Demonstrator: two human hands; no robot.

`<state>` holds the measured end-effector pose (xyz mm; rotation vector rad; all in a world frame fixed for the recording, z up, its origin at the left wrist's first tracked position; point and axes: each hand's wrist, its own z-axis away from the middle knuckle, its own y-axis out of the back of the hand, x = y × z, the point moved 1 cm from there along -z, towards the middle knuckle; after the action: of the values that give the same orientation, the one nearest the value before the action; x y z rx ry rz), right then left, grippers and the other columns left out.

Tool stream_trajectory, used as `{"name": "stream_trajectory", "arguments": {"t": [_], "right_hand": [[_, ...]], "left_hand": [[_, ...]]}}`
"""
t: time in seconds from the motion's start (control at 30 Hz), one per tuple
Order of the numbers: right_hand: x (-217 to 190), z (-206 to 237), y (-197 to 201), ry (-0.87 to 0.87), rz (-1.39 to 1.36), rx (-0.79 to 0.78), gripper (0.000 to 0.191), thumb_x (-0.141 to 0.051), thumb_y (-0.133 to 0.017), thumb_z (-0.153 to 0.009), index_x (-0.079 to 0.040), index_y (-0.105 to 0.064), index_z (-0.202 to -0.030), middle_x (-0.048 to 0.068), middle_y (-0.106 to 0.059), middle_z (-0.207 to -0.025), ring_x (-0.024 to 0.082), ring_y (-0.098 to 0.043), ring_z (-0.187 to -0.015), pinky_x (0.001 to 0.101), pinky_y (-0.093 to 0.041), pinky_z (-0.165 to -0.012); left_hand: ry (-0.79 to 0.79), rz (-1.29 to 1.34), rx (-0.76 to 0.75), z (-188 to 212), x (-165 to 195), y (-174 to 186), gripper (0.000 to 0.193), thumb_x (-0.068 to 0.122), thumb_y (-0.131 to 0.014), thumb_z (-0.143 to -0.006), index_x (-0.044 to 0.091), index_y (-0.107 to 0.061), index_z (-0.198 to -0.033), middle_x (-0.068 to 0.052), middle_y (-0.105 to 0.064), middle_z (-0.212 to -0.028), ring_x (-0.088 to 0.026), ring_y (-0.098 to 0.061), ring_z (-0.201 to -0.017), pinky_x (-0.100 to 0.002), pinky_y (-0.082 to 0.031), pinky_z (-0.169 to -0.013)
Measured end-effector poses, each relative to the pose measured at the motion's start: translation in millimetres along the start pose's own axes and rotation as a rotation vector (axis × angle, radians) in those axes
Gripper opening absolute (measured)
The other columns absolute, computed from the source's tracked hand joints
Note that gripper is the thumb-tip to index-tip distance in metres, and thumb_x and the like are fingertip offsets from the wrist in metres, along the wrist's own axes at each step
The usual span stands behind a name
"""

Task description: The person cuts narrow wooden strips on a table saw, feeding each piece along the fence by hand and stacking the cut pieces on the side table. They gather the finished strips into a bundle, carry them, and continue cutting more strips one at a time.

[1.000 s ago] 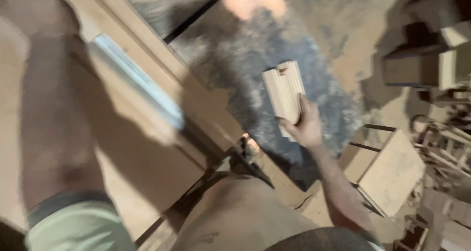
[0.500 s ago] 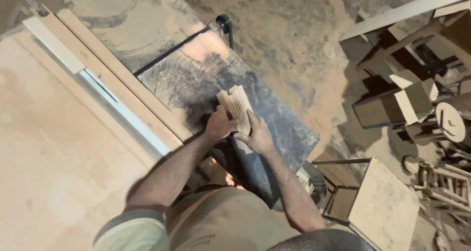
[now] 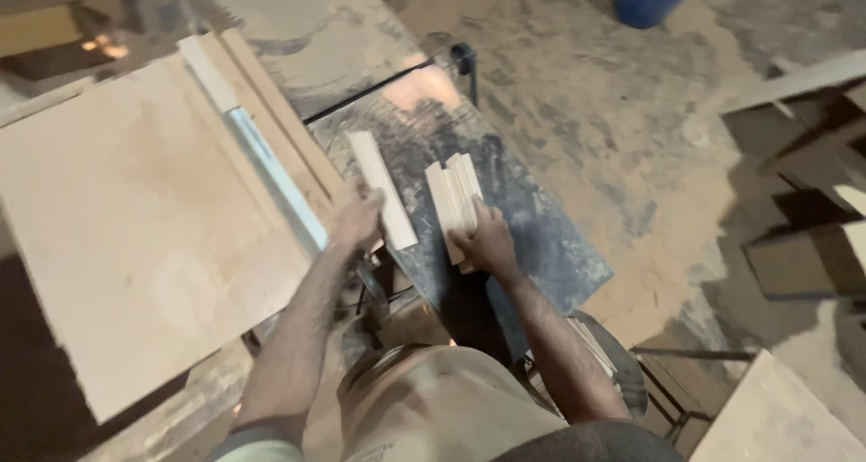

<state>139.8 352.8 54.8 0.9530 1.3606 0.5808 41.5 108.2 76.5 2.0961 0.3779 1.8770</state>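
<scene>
— Plywood, a broad pale sheet (image 3: 135, 236), covers the left; what lies beside it?
— A dark, dusty metal bench (image 3: 532, 236).
— And on it?
— A stack of short pale wooden strips (image 3: 454, 196), the right hand (image 3: 483, 241) gripping its near end. The left hand (image 3: 354, 218) is curled on one long flat pale wooden strip (image 3: 382, 187).
</scene>
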Motion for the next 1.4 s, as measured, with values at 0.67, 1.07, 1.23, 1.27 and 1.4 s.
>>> {"name": "stream_trajectory", "arguments": {"t": [0.67, 1.07, 1.23, 1.27, 1.4], "right_hand": [[38, -10, -22, 0.074, 0.007, -0.057, 0.097, -0.050, -0.084, -0.080, -0.005, -0.041, -0.154, 0.024, -0.052, -0.130, 0.039, -0.060, -0.109, 0.0480, -0.052, -0.091], [36, -5, -25, 0.088, -0.041, -0.044, 0.094, -0.031, -0.090, -0.082, 0.001, -0.043, -0.157, 0.022, -0.052, -0.132, 0.036, -0.060, -0.117, 0.0444, -0.053, -0.094], [35, -3, -26, 0.139, 0.059, -0.033, 0.095, -0.023, -0.092, -0.081, 0.004, -0.042, -0.156, 0.020, -0.052, -0.133, 0.036, -0.058, -0.118, 0.0454, -0.053, -0.096], [34, -2, -26, 0.083, 0.077, -0.045, 0.095, -0.022, -0.092, -0.080, 0.005, -0.042, -0.156, 0.021, -0.051, -0.134, 0.036, -0.058, -0.117, 0.0453, -0.053, -0.095], [26, -4, -32, 0.019, -0.013, -0.022, 0.095, -0.024, -0.091, -0.080, 0.006, -0.041, -0.155, 0.021, -0.050, -0.133, 0.034, -0.059, -0.117, 0.0426, -0.055, -0.096]], "left_hand": [[-0.112, -0.719, 0.185, 54, -81, 69, 0.035, 0.023, -0.062, -0.097, 0.005, -0.066, -0.126, -0.016, -0.060, -0.133, -0.038, -0.051, -0.125, -0.056, -0.040, -0.100], [-0.104, -0.894, 0.141, -31, -144, 76, 0.041, 0.015, -0.056, -0.101, 0.001, -0.060, -0.138, -0.014, -0.053, -0.142, -0.035, -0.038, -0.143, -0.067, -0.024, -0.110], [-0.118, -0.868, 0.134, -106, -173, 101, 0.044, 0.015, -0.055, -0.103, -0.001, -0.057, -0.144, -0.017, -0.050, -0.146, -0.037, -0.035, -0.143, -0.069, -0.020, -0.113], [-0.116, -0.875, 0.130, -123, -182, 106, 0.044, 0.015, -0.054, -0.103, -0.002, -0.057, -0.144, -0.017, -0.050, -0.146, -0.038, -0.035, -0.143, -0.069, -0.019, -0.113], [-0.152, -0.905, 0.128, -201, -221, 135, 0.042, 0.012, -0.052, -0.104, -0.003, -0.057, -0.142, -0.020, -0.049, -0.150, -0.040, -0.036, -0.143, -0.071, -0.018, -0.113]]}}
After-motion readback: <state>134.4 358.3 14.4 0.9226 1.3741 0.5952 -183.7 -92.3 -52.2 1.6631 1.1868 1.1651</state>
